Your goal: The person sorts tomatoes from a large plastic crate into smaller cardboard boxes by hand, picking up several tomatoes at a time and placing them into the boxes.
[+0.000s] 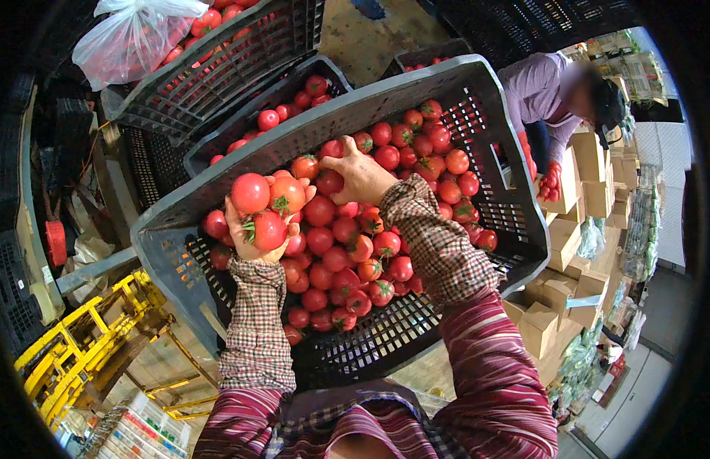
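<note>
My left hand (254, 251) is palm-up over the left part of a black plastic crate (177, 269). In it lies a cluster of three red tomatoes (250, 193), two of them showing green calyxes. Inside the crate, a loose pile of red tomatoes (335, 258) covers much of the slotted floor. My right hand (363, 175) reaches down into the upper middle of that pile, its thumb and fingers curved around a single tomato (330, 181). Checked sleeve covers hide both wrists.
Beyond the far rim stand a smaller tomato crate (269, 135) and a taller stacked crate (217, 74) with a clear plastic bag (131, 43). A co-worker (535, 97) in red gloves bends beside cardboard boxes (561, 241) at right. A yellow metal frame (91, 333) stands lower left.
</note>
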A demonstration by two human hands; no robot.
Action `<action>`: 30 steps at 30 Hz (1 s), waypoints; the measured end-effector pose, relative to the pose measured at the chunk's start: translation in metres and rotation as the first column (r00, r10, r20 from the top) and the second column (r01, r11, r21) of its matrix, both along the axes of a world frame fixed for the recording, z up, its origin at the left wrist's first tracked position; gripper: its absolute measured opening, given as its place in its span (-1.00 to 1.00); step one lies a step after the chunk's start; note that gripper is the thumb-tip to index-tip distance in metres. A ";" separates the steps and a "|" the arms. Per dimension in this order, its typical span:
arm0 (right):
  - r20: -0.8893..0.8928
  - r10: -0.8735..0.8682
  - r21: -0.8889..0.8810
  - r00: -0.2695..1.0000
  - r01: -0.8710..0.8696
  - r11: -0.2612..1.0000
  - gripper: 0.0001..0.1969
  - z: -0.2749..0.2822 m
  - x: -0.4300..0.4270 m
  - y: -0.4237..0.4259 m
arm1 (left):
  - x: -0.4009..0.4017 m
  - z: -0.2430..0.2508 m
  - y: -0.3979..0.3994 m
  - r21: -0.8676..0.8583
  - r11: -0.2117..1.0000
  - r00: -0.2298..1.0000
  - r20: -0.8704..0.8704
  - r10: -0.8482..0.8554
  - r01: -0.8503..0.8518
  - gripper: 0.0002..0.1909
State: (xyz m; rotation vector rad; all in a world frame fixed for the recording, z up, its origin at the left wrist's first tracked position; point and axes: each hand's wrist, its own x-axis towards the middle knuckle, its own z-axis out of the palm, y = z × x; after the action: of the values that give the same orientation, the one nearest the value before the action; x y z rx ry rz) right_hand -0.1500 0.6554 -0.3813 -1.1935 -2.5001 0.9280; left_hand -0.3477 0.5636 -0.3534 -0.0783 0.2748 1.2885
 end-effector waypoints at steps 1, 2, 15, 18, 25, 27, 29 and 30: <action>-0.051 -0.034 -0.006 0.998 0.034 0.999 -0.46 -0.005 0.002 -0.001 | 0.002 0.001 -0.001 -0.042 0.999 1.000 0.000 -0.007 0.007 -0.27; -0.157 -0.128 0.071 0.979 0.141 0.987 -0.45 -0.009 0.011 -0.004 | 0.003 0.000 -0.002 -0.020 1.000 0.999 0.047 -0.020 0.021 -0.29; -0.470 -0.870 -0.543 -0.148 -0.728 0.417 -0.39 0.150 0.090 -0.118 | 0.100 0.092 0.001 0.312 0.935 0.954 0.185 -0.236 0.170 -0.33; -0.524 -0.799 -0.486 -0.295 -0.666 0.566 -0.41 0.157 0.123 -0.150 | 0.147 0.122 -0.012 0.258 0.928 0.943 0.122 -0.309 0.270 -0.30; -0.726 -0.660 -0.673 -0.192 0.005 0.740 -0.24 0.155 0.252 -0.259 | 0.260 0.164 -0.081 0.166 0.813 0.824 0.002 -0.567 0.558 -0.45; -0.700 -0.691 -0.714 -0.182 0.148 0.684 -0.24 0.136 0.295 -0.299 | 0.295 0.139 -0.109 0.102 0.747 0.754 -0.123 -0.646 0.657 -0.27; -0.621 -0.729 -0.783 -0.288 0.265 0.563 -0.29 0.096 0.324 -0.340 | 0.334 0.105 -0.145 -0.074 0.639 0.633 -0.091 -0.769 0.766 -0.29; -0.525 -0.774 -0.851 -0.355 0.248 0.464 -0.35 0.071 0.333 -0.356 | 0.352 0.076 -0.163 -0.155 0.587 0.581 -0.089 -0.809 0.794 -0.32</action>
State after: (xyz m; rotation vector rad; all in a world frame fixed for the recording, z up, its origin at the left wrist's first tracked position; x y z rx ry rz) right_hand 0.1835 0.2992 -0.3104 -0.9676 -0.2746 1.2352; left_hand 0.0047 0.4009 -0.2771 0.0636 0.4423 0.3466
